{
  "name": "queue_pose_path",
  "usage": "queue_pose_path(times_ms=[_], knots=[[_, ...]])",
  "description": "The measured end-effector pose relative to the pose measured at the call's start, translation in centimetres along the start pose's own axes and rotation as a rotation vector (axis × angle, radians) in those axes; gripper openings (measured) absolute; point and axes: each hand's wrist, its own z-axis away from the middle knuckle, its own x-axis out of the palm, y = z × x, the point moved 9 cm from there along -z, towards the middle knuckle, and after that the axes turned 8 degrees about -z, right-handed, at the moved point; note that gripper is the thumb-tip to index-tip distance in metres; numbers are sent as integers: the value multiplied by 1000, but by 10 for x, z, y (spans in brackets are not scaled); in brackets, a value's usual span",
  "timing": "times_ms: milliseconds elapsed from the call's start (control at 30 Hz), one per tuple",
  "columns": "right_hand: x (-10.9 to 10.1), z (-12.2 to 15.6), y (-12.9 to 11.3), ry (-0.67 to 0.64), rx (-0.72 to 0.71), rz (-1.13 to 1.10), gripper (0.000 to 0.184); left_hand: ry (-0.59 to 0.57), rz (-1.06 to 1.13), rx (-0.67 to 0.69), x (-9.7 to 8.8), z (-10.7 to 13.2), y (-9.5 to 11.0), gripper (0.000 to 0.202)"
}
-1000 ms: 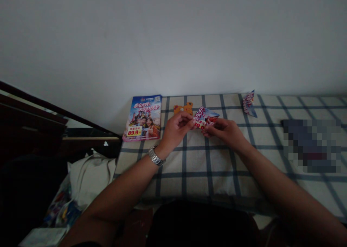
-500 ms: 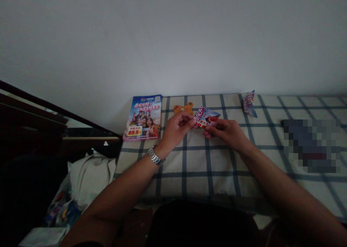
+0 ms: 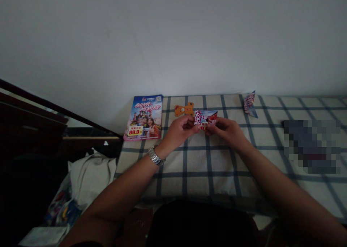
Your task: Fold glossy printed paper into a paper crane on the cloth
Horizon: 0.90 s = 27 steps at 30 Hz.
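Note:
A small folded piece of printed paper (image 3: 205, 117), red, white and blue, is held just above a checked cloth (image 3: 206, 160) on the table. My left hand (image 3: 179, 131), with a metal watch on its wrist, pinches the paper's left side. Its right side is pinched by my right hand (image 3: 228, 132). The fingers of both hands are closed on the paper.
A colourful flyer (image 3: 144, 117) lies at the cloth's back left corner. An orange bear-shaped cutout (image 3: 183, 109) sits behind my hands. Another folded paper shape (image 3: 249, 103) stands at the back right by the wall. A blurred dark patch (image 3: 311, 146) lies right. Cloth and bags sit lower left.
The paper has been folded smaller and flatter between my hands. Both hands have drawn slightly closer together; the bear cutout now shows fully.

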Motion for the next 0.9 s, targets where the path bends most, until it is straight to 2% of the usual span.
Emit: queue_pose_path(times_ms=[333, 600, 733, 900], knots=[[5, 3, 2, -33, 18, 12, 33, -46, -39, -22, 7, 3, 1, 32], [14, 6, 16, -161, 12, 123, 32, -86, -277, -26, 3, 2, 13, 41], [14, 6, 15, -162, -11, 139, 32, -67, -265, -46, 2, 2, 14, 42], [13, 4, 10, -136, -31, 120, 33, 15, -270, -70, -2, 3, 13, 44]])
